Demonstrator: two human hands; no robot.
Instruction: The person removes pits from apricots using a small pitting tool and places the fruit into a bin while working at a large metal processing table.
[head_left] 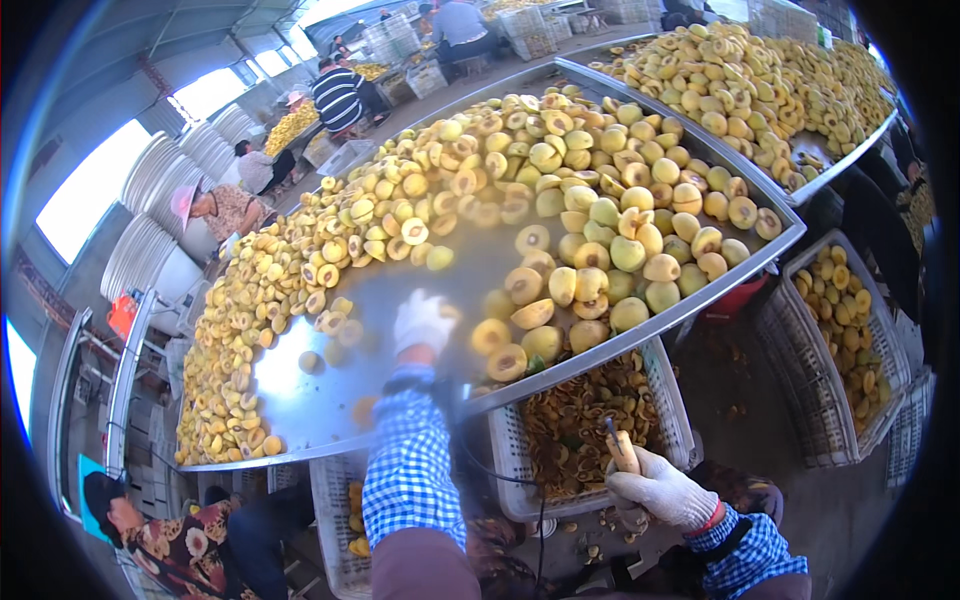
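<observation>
My left hand (pixel 424 324), in a white glove, reaches over the bare middle of a metal table (pixel 400 290). Its fingers are blurred. A yellow fruit piece sits close by them, but whether they grip it is unclear. Halved yellow stone fruit, like peaches (pixel 625 255), lie heaped around the table's far side and both ends. Lower right, my gloved right hand (pixel 665 492) is closed round a short wooden-handled tool (pixel 625 453) with a dark metal tip pointing up. Below the table edge, beside that hand, a white crate (pixel 670 395) holds brownish fruit scraps (pixel 585 425).
Another crate (pixel 340 520) stands under the table left of my forearm. To the right is a crate of fruit halves (pixel 840 330). A second heaped table (pixel 790 180) adjoins at far right. People (pixel 190 535) sit around; stacked white tubs (pixel 150 260) line the left.
</observation>
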